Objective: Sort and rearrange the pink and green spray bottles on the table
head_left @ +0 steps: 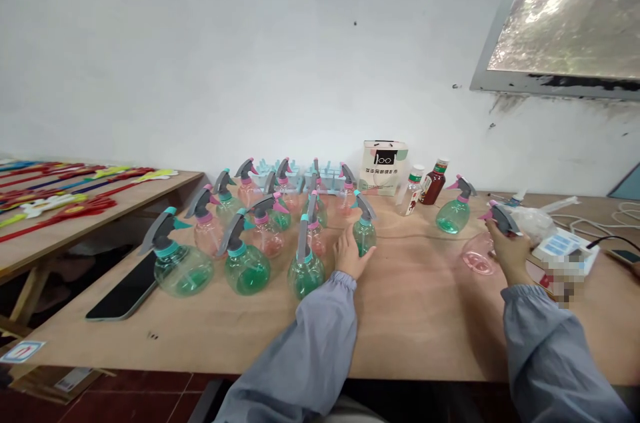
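My left hand (pixel 351 253) is wrapped round the lower part of a green spray bottle (pixel 365 235) with a grey and teal head, standing on the wooden table (pixel 400 336). Over on the right, my right hand (pixel 510 251) grips the grey and pink head of a pink spray bottle (pixel 477 255), which is tilted. Between my hands, farther back, stands a green bottle with a grey and pink head (pixel 453 215). To the left of my left hand are several more green and pink spray bottles (pixel 247 269), set close together in rows.
A black phone (pixel 125 289) lies at the left. Behind the bottles are light blue racks (pixel 327 177), a paper bag (pixel 383 173), a clear bottle (pixel 409 193) and a brown bottle (pixel 434 184). A white box (pixel 565 251) and cables (pixel 607 223) are at the right.
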The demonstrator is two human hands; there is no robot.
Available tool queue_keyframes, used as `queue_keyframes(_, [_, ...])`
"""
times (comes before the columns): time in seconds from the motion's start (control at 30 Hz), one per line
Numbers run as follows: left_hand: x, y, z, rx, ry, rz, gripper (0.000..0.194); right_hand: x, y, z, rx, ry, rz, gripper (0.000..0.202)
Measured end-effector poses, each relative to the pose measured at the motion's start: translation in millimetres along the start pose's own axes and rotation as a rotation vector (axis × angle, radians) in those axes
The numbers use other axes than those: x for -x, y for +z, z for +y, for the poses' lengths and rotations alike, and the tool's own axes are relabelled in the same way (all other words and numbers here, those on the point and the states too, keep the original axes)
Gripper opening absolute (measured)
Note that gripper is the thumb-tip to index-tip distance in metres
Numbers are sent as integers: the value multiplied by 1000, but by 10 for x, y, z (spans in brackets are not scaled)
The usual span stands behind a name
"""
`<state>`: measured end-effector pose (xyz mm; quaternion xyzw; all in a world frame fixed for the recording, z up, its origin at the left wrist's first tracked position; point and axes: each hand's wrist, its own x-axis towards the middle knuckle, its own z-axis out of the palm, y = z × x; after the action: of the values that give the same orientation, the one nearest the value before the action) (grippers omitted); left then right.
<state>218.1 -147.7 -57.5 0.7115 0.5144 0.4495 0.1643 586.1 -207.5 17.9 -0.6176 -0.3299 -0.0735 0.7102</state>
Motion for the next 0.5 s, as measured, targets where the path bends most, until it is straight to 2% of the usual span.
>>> queue_keyframes(0.1, [0, -8, -8, 12, 2, -6, 86, -77, 81, -100, -24, 128, 5, 13])
queue_keyframes(0.27, [2, -27, 22, -10, -6, -19, 87, -206, 185, -185, -17, 210, -96, 21])
queue_keyframes(0.5, [6, -14, 12, -32, -3, -43, 88, -250, 252, -131, 10, 193, -161, 20])
